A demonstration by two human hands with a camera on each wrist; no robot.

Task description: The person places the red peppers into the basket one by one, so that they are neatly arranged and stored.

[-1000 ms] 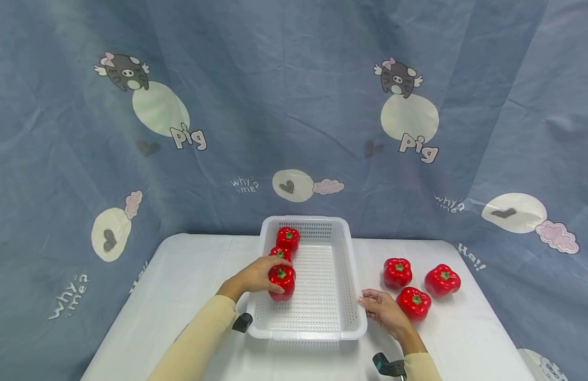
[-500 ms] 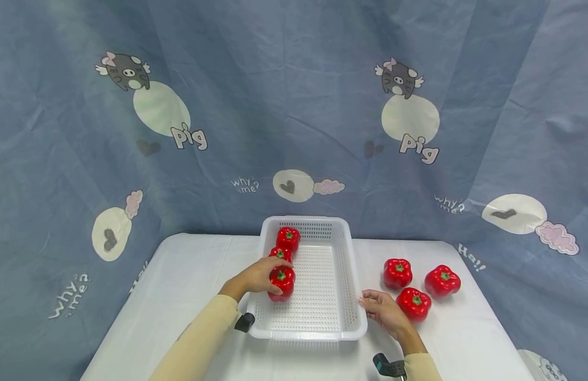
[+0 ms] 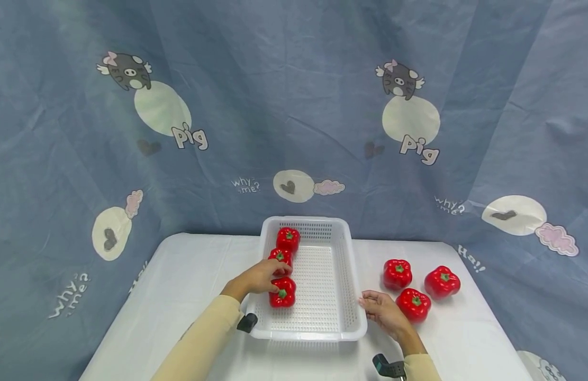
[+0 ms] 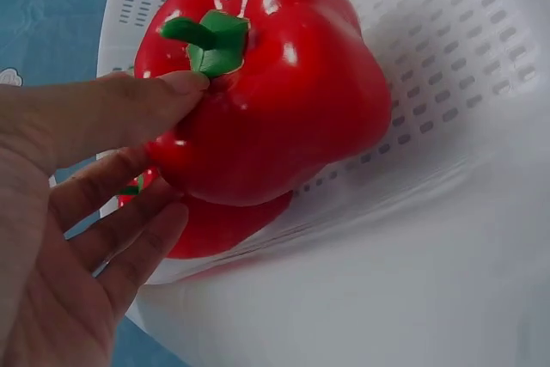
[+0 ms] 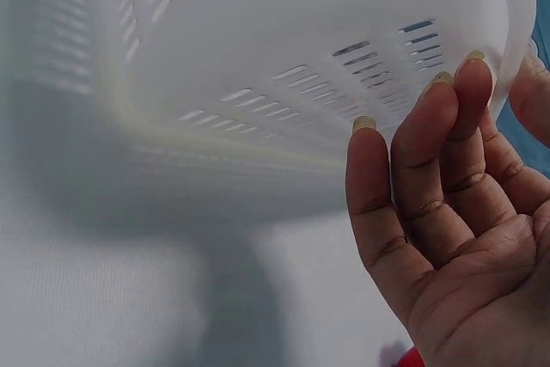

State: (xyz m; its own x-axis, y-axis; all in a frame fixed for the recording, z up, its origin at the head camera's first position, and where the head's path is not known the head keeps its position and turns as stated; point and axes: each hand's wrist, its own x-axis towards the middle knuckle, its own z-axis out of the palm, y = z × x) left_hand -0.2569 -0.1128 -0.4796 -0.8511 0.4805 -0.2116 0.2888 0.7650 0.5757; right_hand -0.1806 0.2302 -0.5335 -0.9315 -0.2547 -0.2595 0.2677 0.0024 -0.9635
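Inside a white plastic basket (image 3: 317, 334), three red bell peppers stand along the left side. My left hand (image 3: 256, 277) is over the nearest bell pepper (image 3: 285, 299), between it and the middle bell pepper (image 3: 281, 254). In the left wrist view, the thumb tip touches the nearest pepper beside its green stem, while the other fingers are loosely bent at its side and not wrapped round it. The far bell pepper (image 3: 288, 239) sits in the back left corner. My right hand (image 3: 381, 311) pinches the basket's right rim, thumb outside in the right wrist view.
On the white table (image 3: 203, 259), three more red bell peppers lie right of the basket: one at the back (image 3: 397, 273), one farther right (image 3: 442, 281), and one (image 3: 414, 305) close to the right hand. A blue printed curtain (image 3: 284, 121) hangs behind.
The nearest pepper has tipped or shifted towards me, its stem now lower. The left hand's grip on it has loosened. The right hand stays on the rim.
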